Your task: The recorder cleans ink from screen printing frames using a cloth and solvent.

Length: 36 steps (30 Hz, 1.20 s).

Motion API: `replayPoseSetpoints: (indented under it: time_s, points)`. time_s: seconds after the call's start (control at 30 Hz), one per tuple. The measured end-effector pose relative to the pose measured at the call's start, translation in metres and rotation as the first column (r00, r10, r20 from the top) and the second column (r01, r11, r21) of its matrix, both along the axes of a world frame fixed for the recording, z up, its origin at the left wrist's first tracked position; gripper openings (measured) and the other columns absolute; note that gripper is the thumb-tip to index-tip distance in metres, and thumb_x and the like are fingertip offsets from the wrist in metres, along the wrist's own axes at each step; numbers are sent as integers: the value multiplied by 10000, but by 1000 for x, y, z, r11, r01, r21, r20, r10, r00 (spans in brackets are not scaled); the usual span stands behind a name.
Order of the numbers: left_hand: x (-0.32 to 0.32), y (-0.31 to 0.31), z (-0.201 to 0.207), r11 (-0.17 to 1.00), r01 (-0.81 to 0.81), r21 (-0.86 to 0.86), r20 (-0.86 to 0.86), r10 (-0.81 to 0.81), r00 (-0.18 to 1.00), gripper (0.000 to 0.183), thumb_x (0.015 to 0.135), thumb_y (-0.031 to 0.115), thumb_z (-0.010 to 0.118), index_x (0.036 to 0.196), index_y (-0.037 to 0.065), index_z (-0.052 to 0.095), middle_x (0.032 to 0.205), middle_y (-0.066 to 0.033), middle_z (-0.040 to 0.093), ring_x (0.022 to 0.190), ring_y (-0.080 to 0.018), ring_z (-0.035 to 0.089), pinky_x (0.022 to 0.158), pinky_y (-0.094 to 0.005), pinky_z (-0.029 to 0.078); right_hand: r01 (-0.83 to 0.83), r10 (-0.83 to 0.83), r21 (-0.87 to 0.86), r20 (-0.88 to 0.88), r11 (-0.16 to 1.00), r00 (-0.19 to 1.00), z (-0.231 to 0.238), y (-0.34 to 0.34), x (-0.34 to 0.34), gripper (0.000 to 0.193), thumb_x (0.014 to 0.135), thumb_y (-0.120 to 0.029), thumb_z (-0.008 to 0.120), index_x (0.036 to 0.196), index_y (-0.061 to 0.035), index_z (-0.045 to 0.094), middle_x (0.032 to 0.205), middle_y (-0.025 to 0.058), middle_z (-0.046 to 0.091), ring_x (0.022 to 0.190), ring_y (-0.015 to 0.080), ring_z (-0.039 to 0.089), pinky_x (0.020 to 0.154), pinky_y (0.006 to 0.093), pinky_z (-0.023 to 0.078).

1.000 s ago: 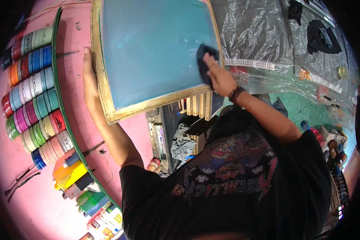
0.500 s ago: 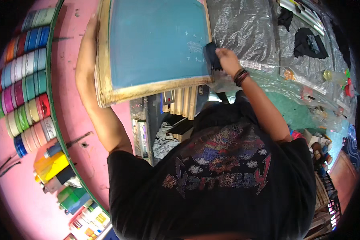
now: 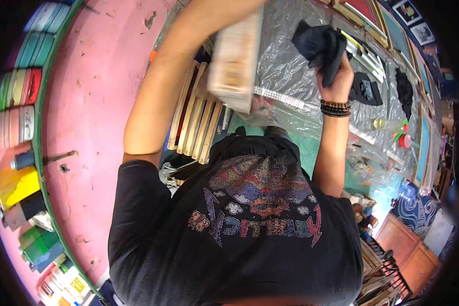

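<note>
A wooden silk-screen frame [image 3: 233,66] stands edge-on over the table, smeared by motion. My left forearm crosses above it to the top edge of the view, where my left hand [image 3: 234,7] is mostly cut off. The fingers are hidden, but the frame turns with that arm. My right hand [image 3: 337,84], to the right of the frame, is closed on a crumpled black cloth [image 3: 319,48] held over the plastic-covered table. The cloth hangs past the fingers. Dark beaded bracelets [image 3: 335,108] circle my right wrist.
Several wooden frames [image 3: 196,120] stand in a row below the table edge. Clear plastic sheeting [image 3: 280,56] covers the table, with black fabric pieces [image 3: 364,89] and a bottle [image 3: 385,123] on it. Paint cans [image 3: 20,92] line a shelf on the pink wall at left.
The screen frame has swung from face-on to edge-on, with my left arm reaching across the top. My right hand has left its edge and moved right and away with the black cloth.
</note>
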<state>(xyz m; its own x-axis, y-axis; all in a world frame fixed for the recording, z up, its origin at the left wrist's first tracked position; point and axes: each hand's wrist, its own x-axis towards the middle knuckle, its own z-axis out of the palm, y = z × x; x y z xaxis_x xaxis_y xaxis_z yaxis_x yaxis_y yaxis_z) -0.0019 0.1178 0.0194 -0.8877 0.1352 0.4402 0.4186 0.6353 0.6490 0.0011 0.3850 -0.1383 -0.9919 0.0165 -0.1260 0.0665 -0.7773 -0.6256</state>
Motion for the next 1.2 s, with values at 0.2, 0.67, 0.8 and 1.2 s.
replayPoseSetpoints:
  time_s: [0.2,0.67,0.8,1.2]
  points:
    - [6,-15,-35,789,250,561,14,-311,950,721,1012,425,535,1509,-60,345,1479,-210,483,1363,-264,450,1145,-328,322,97,-82,228,-72,969,994,80,26,-14,478,1073,-422,403,1275,-54,632,1219,99,700,1092,226,674,957,385,529]
    - [118,-1,-419,901,-283,327,823,-124,555,901,947,740,410,1276,-78,598,1134,-223,689,1061,-309,655,938,-403,482,219,-121,571,-205,792,971,89,97,-27,504,1096,-344,362,1443,3,480,1455,133,538,1327,277,527,1149,445,393]
    - [122,27,-403,845,-384,373,783,-65,619,609,931,563,613,1051,-32,656,954,-166,709,895,-280,676,782,-395,495,375,-133,800,-356,468,925,51,154,-38,592,1081,-395,415,1415,89,475,1458,189,526,1354,294,488,1148,365,348]
    - [119,-34,-341,831,-501,243,624,262,736,452,862,387,638,1069,-4,542,983,-296,654,953,-475,638,808,-505,474,328,-357,917,-235,227,904,-30,173,2,592,1068,-433,474,1342,88,540,1222,130,645,1061,192,588,970,313,454]
